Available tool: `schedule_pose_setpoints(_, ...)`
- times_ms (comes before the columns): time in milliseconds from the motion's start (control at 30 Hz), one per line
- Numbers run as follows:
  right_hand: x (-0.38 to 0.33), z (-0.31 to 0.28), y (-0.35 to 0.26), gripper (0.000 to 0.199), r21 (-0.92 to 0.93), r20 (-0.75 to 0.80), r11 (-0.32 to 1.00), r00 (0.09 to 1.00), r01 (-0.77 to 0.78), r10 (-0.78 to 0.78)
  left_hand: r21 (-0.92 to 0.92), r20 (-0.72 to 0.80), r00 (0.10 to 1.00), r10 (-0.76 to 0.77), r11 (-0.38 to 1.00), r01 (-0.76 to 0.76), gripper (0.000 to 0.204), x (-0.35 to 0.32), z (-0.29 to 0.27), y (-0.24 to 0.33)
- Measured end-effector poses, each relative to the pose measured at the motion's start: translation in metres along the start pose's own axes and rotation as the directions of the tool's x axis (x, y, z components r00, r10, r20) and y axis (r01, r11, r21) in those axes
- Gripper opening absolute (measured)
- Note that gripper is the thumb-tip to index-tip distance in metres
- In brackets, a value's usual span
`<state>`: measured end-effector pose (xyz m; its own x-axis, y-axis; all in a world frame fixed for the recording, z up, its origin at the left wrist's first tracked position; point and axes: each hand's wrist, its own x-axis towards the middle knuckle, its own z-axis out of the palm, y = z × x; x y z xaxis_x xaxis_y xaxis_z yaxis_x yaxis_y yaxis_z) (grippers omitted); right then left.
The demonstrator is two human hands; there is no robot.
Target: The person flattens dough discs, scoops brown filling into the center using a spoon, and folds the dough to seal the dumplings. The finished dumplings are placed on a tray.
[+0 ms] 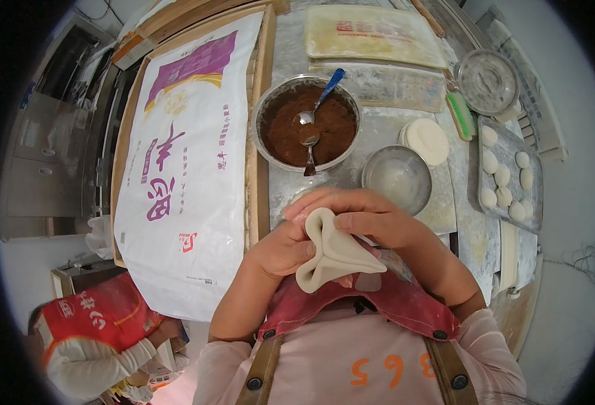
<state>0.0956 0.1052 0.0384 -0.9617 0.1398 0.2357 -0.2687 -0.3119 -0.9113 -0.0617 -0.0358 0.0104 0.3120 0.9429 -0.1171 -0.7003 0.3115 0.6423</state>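
Close in front of my apron, both hands hold a pale dough wrapper (338,260) folded into a three-sided shape with pinched seams meeting in the middle. My left hand (285,248) grips its left side, the thumb pressed at a fold. From the right, my right hand (372,214) curls over the far edge, its thumb on the dough and its fingers reaching across toward the left hand. Any filling inside the wrapper is hidden. Beyond my hands stands a metal bowl (260,145) of brown powdery filling with a blue-handled spoon (330,88) and a metal spoon (310,158) in it.
A smaller metal bowl (397,177) and a stack of dough discs (426,142) lie near my right hand. Farther right are a tray (537,196) of dough balls, a green brush (461,115) and a round metal pan (488,81). A white sack (189,155) covers a wooden-framed box at left; another person (101,324) is lower left.
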Motion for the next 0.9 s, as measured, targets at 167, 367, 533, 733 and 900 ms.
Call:
schedule_pose_setpoints(167, -0.008, 0.003, 0.003, 0.022, 0.149, -0.325, 0.986, 0.945, 0.078, -0.026, -0.148, -0.047, 0.976, 0.214, 0.965, -0.219, 0.084, 0.003, 0.017, 0.003)
schedule_pose_setpoints(367, -0.01, -0.002, 0.019, 0.025, -0.235, -0.326, 0.924, 0.872, 0.3, -0.366, -0.113, -0.013, 0.996, 0.086, 0.99, -0.086, 0.079, 0.001, -0.004, 0.002)
schedule_pose_setpoints(533, -0.008, -0.005, 0.013, 0.025, -0.518, -0.311, 0.831, 0.861, 0.202, -0.403, -0.273, 0.018, 0.991, 0.132, 0.954, -0.123, 0.069, 0.003, -0.005, -0.002)
schedule_pose_setpoints(733, -0.003, 0.002, 0.007, 0.031, -0.625, -0.256, 0.763, 0.88, 0.166, -0.401, -0.24, -0.077, 0.994, 0.073, 0.967, -0.09, 0.056, -0.001, -0.008, -0.007)
schedule_pose_setpoints(900, -0.005, 0.0, 0.003, 0.029, -0.7, -0.206, 0.699, 0.894, 0.15, -0.399, -0.214, 0.056, 0.995, 0.088, 0.974, -0.074, 0.054, 0.0, -0.015, -0.007)
